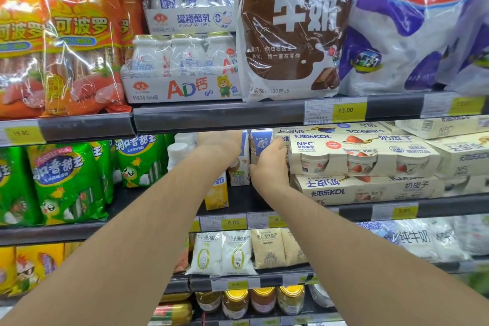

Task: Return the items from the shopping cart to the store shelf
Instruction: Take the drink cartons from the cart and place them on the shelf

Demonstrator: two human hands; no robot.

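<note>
Retail shop, grocery/dairy aisle. Stacked dark shelves [238, 114] with price-tag rails along the front edges: yellow tags [345, 110] reading 13.00, 19.90, 6.00. Stock is factory-packed and faced outward: sausage packs [79, 42], bottled milk-drink multipacks [182, 66], big milk bags [291, 26], yogurt cup cartons [362, 156], jars [235, 302] on the bottom level. Multiple identical units per product.
</note>
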